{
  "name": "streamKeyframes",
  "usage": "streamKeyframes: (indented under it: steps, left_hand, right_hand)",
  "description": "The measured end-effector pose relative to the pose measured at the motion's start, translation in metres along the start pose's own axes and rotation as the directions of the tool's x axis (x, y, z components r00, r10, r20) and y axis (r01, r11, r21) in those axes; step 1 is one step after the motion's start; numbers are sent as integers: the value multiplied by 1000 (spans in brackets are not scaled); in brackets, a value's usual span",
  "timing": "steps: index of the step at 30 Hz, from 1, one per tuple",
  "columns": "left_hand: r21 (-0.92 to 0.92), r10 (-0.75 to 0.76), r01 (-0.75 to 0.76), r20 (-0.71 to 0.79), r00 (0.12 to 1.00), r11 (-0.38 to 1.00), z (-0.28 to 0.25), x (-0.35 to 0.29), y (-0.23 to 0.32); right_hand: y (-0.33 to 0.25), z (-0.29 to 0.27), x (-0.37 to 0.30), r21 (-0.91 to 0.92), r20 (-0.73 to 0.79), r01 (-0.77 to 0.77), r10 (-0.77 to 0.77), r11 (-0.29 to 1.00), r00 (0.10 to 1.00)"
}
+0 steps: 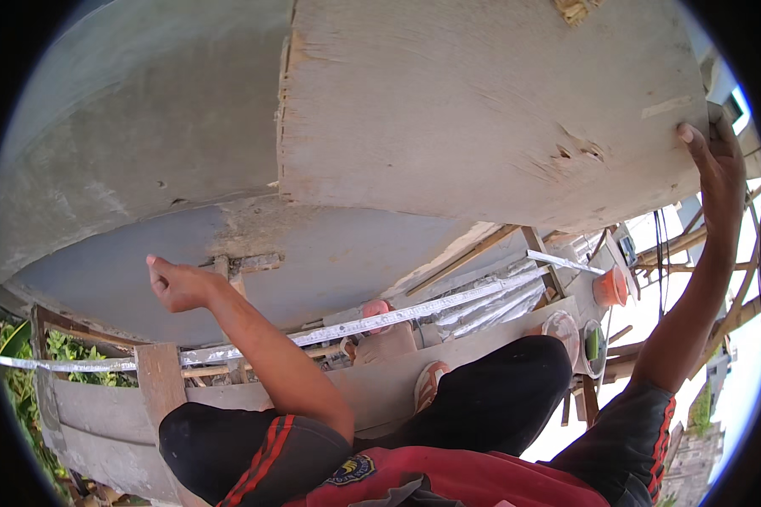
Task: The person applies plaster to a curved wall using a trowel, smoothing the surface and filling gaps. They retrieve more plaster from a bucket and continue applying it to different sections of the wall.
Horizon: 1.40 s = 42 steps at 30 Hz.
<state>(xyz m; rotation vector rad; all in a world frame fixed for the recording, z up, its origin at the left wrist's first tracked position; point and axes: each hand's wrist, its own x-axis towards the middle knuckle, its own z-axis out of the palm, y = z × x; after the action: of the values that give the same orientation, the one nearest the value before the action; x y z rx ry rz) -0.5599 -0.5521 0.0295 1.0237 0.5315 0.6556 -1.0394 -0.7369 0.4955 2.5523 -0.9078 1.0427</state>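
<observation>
A large grey plywood board (482,110) fills the upper right of the view, with splintered patches on its face and a ragged left edge. At its right edge my right hand (714,152) grips it, thumb on the near face and fingers round the side. My left hand (177,285) is raised at the left, apart from the board, closed with the thumb on top. What it holds, if anything, is hidden. Behind it is a smooth grey wall surface (144,245), and beside it a short piece of wood (258,263) sits against that wall.
A long whitish metal bar (431,302) crosses below the board. My sandalled foot (431,382) rests on a grey plank (380,401). An orange bucket (610,287) and a container with a green item (594,345) stand at the right, near bamboo poles (740,317). Plants (72,351) grow at the left.
</observation>
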Motion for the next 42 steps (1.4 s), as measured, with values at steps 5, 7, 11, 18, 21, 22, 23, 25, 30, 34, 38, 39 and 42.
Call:
streamKeyframes:
  steps: [5,7,11,18,21,22,23,25,30,34,38,39,42]
  left_hand:
    - [84,-160,170,-116,980,982,-15,29,-48]
    - [16,-52,55,-167,985,998,0,37,-54]
    - [-79,61,-74,-157,986,994,13,18,-53]
    - [62,258,-264,90,962,963,9,9,-73]
    - [200,267,-308,208,941,930,9,12,-81]
    - [255,263,-323,241,934,911,7,14,-86]
    - [293,291,-370,281,915,881,7,18,-92]
    - [363,336,-461,358,871,810,6,24,-105]
    - [569,280,-629,582,763,529,-10,0,-105]
    - [577,256,-780,738,624,240,-19,-6,-92]
    - [569,164,-813,796,582,125,-36,-15,-87]
    - [568,145,-816,803,578,105,-40,-16,-86]
    - [575,96,-816,810,578,61,-48,-18,-80]
  right_hand:
    - [61,-40,-48,-192,102,-106,127,976,987]
    - [96,-44,-88,-291,47,-154,175,944,984]
    - [125,-60,-140,-476,17,-343,398,810,917]
    - [257,-62,-228,-707,-43,-238,296,666,954]
    - [312,-51,-253,-613,-54,-307,349,728,936]
    - [329,-47,-264,-673,-4,-267,358,690,934]
    - [347,-45,-272,-726,44,-222,366,651,930]
    - [383,-33,-290,-778,46,-203,377,594,925]
    - [493,-14,-372,-783,-28,-312,471,538,882]
    - [554,21,-440,-817,-118,-412,582,404,805]
    - [614,46,-499,-848,-158,-464,714,256,682]
    - [626,52,-511,-866,-159,-452,742,212,652]
    - [657,63,-537,-905,-139,-375,691,202,709]
